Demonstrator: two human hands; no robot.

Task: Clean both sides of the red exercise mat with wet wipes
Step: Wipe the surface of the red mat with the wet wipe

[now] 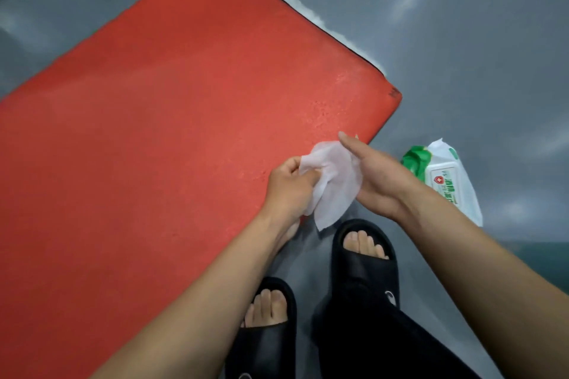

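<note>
The red exercise mat [160, 120] lies flat on the grey floor, filling the left and middle of the view. Over its near right edge I hold a white wet wipe [332, 181] between both hands. My left hand [289, 188] pinches the wipe's left side with curled fingers. My right hand [378, 181] lies flat with straight fingers against the wipe's right side, palm toward it. The wipe's lower corner hangs free above the floor.
A green and white pack of wet wipes [446, 181] lies on the floor right of my right hand. My two feet in black slippers [363, 258] stand by the mat's near edge. Grey floor [462, 40] surrounds the mat.
</note>
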